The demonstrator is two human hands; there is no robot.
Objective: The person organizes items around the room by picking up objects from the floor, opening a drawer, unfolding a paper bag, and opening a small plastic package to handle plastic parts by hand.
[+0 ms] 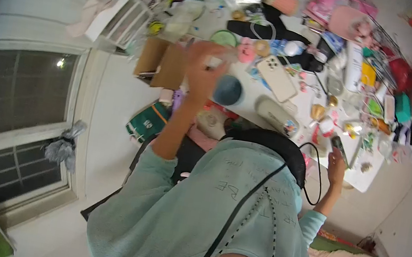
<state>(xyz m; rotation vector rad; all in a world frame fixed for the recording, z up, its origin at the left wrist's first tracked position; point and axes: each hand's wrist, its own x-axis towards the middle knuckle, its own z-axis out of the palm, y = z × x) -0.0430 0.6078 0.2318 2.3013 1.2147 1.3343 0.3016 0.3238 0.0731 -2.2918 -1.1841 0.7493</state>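
My left hand (203, 67) is raised above the left part of the table, smeared by motion. Its thumb and fingers are bent, and a small whitish patch shows between them; I cannot make out if it is held. Just right of this hand stands a blue-grey round cup (228, 90), and to its left an open cardboard box (161, 63). At the table's right front edge my right hand (337, 167) is closed around a small dark, phone-like object (340, 147) with a lighter rim. Small items lie scattered around it.
The white table (307, 99) is crowded. A pale phone (277, 79), a beige oblong case (277, 116), a green round lid (224, 38) and a pink cap (348, 23) lie on it. A black cable (320, 184) loops near my right arm. A green bag (148, 121) sits below left.
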